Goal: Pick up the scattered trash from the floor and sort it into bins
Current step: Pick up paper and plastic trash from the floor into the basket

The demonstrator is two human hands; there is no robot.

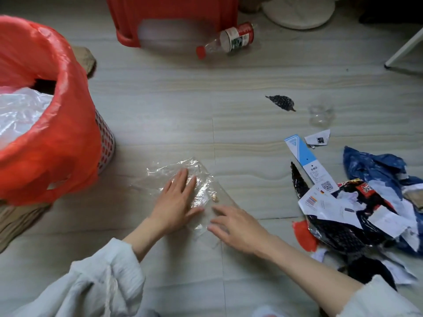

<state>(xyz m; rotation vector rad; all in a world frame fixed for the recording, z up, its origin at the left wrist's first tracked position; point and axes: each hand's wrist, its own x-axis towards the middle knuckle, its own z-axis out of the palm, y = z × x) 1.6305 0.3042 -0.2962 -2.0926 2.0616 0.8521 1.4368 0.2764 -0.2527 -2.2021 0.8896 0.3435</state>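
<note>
A wide stretch of pale floor [160, 106] lies bare between the bins and the litter. At the left stands a white perforated bin [105, 143] lined with a red bag [52, 124], holding crumpled clear plastic [18, 110]. A red container [171, 17] sits at the top edge, a clear bottle [229, 40] with a red cap lying just beside it. At the right edge is a heap of torn paper and wrappers [357, 209]. In the middle, a clear plastic sheet [164, 172] lies flat on the floor. The left hand [176, 202] presses on it with fingers straight and spread, gripping nothing. The right hand [240, 227], open with fingers extended, touches the sheet's near edge.
</note>
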